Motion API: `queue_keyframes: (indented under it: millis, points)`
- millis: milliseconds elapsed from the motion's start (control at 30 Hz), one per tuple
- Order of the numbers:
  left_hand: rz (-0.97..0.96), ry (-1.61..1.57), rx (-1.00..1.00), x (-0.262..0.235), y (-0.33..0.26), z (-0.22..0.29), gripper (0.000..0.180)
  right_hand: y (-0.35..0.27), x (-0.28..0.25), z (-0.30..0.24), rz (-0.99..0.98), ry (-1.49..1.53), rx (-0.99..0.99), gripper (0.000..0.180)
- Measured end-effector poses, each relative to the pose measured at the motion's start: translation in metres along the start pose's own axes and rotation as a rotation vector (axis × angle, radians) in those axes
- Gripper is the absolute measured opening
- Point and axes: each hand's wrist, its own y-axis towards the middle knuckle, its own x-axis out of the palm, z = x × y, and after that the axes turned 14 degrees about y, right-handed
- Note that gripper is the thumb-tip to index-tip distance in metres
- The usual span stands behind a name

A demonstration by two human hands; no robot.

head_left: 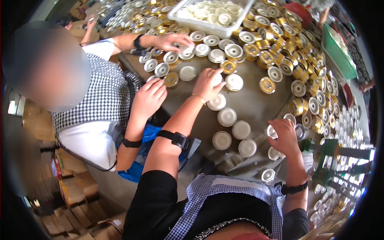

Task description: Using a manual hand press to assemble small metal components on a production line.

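My left hand [207,85] is stretched to the middle of the table, its fingers curled over a white round cap that shows only in part. Its index fingertip meets the edge of a gold-rimmed spool [229,67]. Just right of it lies another white cap [234,82], and several more trail toward me, such as one white disc [227,117]. At the right, my right hand [285,135] has thumb and fingers around a pale round spool [272,131], partly hidden by the hand. Below it sits a silver-white spool [274,153]; nearer me is another spool [268,175].
A co-worker's hand [174,41] handles a white piece; that person's other hand [150,95] rests at the table's left edge. A white plastic basket [200,25] holds white parts. Gold spools [288,60] pile up behind. A green metal fixture [328,160] stands at right.
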Motion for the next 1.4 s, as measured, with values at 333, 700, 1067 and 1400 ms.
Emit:
queue_keyframes:
  millis: [333,700,1067,1400]
  points:
    - [-0.008,-0.165,-0.113,0.008,0.011,-0.002,0.053,0.001,-0.012,-0.012,0.096,-0.048,0.003,0.053]
    - [-0.057,-0.747,-0.418,0.025,0.021,-0.015,0.043,-0.012,-0.011,-0.007,0.130,-0.012,0.048,0.054]
    - [-0.324,0.362,0.041,-0.030,0.020,0.020,0.045,-0.023,-0.010,-0.001,0.163,-0.016,0.082,0.058]
    - [-0.046,0.045,-0.085,-0.020,0.000,0.031,0.070,-0.028,0.007,0.005,0.083,-0.068,-0.016,0.057]
